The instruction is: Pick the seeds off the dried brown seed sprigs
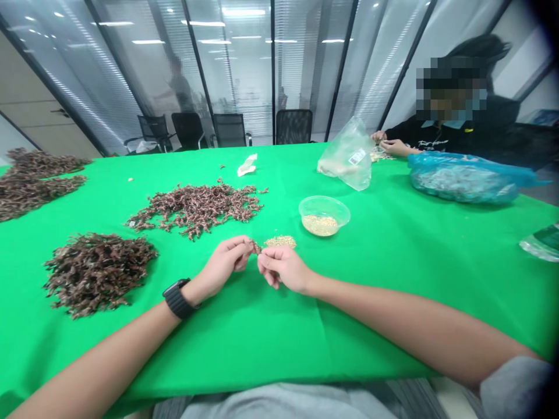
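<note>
Between my two hands is a small brown knobbly dried piece point(256, 248), pinched at both ends. My left hand point(227, 262), with a black watch on its wrist, has thumb and fingers closed on its left end. My right hand point(283, 267) pinches the other end, its lower fingers curled. Just behind the fingers lies a small heap of pale yellow grains point(282, 240). A clear round plastic bowl point(324, 216) holding more such grains stands beyond my right hand. To the left are a pile of brown dried pieces point(205, 206) and a darker pile point(98, 272).
More brown piles point(35, 180) lie at the far left of the green cloth point(384, 256). A clear plastic bag point(347, 154), a crumpled white scrap point(248, 165) and a filled blue bag point(469, 177) are farther back. Another person point(463, 116) sits at the back right, handling something small.
</note>
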Action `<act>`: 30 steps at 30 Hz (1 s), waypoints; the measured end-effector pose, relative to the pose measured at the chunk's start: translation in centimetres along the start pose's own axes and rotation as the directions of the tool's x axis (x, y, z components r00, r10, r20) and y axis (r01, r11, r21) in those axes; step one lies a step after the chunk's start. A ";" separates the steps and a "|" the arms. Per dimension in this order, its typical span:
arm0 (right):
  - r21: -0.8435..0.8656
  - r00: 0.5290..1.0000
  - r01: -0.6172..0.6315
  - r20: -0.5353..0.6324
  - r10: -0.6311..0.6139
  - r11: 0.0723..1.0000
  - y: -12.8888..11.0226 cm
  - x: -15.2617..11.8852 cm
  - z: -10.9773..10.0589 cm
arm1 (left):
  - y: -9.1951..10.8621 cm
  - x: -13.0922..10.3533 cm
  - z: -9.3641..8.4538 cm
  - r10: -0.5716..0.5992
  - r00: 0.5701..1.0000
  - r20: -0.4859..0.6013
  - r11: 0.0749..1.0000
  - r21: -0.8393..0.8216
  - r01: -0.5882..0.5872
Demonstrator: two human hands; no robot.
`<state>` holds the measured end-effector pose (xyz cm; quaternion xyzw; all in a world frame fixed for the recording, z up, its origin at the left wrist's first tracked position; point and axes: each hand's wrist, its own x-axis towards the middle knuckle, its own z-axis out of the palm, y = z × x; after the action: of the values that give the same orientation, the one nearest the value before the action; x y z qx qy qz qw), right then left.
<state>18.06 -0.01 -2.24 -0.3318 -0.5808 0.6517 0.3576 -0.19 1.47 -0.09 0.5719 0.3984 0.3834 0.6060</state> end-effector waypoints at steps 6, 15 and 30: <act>-0.010 1.000 -0.006 0.005 0.007 1.000 0.5 0.1 0.0 | 0.2 0.0 0.2 -0.130 0.991 -0.008 0.979 -0.161 0.127; -0.027 0.999 -0.027 0.017 0.027 0.999 0.5 0.1 -0.1 | 0.5 -0.1 0.5 -0.177 0.984 -0.035 0.962 -0.217 0.165; 0.269 0.993 -0.116 -0.005 0.121 0.956 0.1 0.1 0.5 | -0.4 0.1 0.3 0.160 0.980 -0.119 0.964 0.233 -0.129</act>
<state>17.53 -0.19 -2.30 -0.3215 -0.4626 0.7409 0.3658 0.16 1.47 -0.45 0.6364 0.4367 0.4178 0.4793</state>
